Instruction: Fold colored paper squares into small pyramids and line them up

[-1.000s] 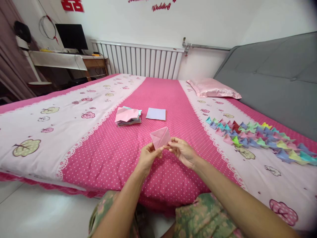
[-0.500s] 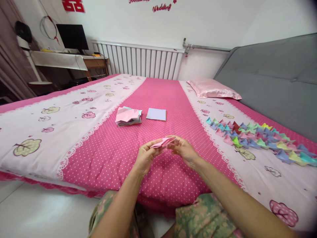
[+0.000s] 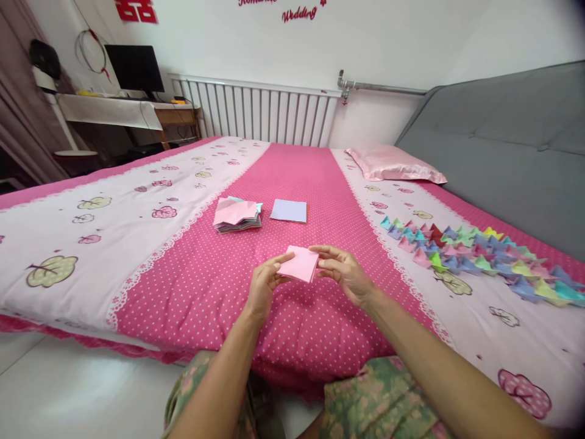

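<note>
A small folded pink paper square (image 3: 300,264) hangs just above the pink dotted bedspread (image 3: 292,177), held between both my hands. My left hand (image 3: 264,284) pinches its left edge with thumb and fingers. My right hand (image 3: 342,272) grips its right side, fingers curled around the edge. Farther up the bed lie a stack of coloured paper sheets (image 3: 236,214) with a pink one on top and a single pale lilac sheet (image 3: 289,211).
Several folded paper pieces in many colours (image 3: 475,256) lie in rows on the right of the bed. A pink pillow (image 3: 395,164) sits by the grey headboard (image 3: 503,140). A radiator (image 3: 265,110) and a desk with a monitor (image 3: 134,68) stand behind.
The pink paper was upright showing its creases, then tipped flat, and now faces me with its smooth side. Both hands kept hold and shifted slightly.
</note>
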`<state>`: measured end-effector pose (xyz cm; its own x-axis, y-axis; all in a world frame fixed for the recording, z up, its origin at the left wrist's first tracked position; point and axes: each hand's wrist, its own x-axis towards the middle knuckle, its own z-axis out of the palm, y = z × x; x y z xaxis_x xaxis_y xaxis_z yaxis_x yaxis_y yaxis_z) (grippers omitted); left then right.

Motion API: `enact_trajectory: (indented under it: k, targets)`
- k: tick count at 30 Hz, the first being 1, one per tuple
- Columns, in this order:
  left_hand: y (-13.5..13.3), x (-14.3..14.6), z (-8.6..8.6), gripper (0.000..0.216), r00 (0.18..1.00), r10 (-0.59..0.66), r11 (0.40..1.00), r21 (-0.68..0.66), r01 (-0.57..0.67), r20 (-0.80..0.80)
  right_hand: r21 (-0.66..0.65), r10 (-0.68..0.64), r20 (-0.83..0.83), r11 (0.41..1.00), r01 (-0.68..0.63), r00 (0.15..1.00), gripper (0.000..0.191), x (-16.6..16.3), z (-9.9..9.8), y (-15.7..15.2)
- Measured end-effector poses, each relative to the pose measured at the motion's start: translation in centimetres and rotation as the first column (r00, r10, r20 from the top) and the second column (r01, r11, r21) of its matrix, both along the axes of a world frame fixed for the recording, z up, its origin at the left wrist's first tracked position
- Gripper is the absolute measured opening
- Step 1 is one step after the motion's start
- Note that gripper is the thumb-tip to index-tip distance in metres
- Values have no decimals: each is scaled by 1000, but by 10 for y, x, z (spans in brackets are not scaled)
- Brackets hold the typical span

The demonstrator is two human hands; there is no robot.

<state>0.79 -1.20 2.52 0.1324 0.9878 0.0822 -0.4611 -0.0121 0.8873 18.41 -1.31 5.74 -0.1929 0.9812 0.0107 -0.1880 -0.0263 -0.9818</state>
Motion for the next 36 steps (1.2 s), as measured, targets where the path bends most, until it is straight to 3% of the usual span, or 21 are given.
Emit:
enact_trajectory:
  k: [14, 22, 36]
  targets:
    - [2, -1, -5, 36, 997, -63, 996, 55, 65, -37, 86, -39, 158, 996, 26, 987, 19, 0, -1, 0]
    - [1, -1, -2, 35, 1000, -20, 999, 30, 20, 4, 130, 37, 149, 990, -57, 988, 24, 3, 2, -3]
    - [0, -1, -1, 34, 999, -14, 1000, 8, 14, 38, 154, 20, 159, 987, -45, 987, 26, 2, -2, -1]
